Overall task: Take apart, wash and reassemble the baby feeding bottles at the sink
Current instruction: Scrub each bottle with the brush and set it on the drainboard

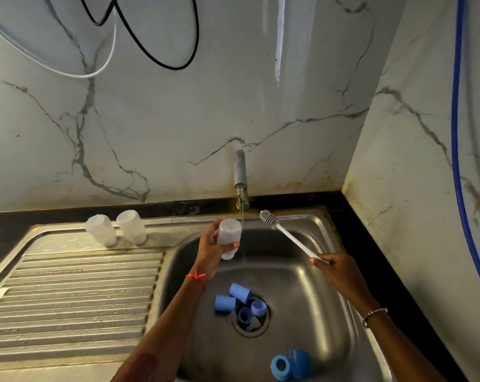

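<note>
Plastic bottle [229,232] over basin [302,285]; brush [291,237] near back rim

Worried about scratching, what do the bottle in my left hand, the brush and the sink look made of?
The bottle looks like frosted, translucent plastic. The brush has a grey head of stubby nubs, probably silicone, on a white handle, likely plastic. The sink seems stainless steel, brushed grey with soft reflections.
</note>
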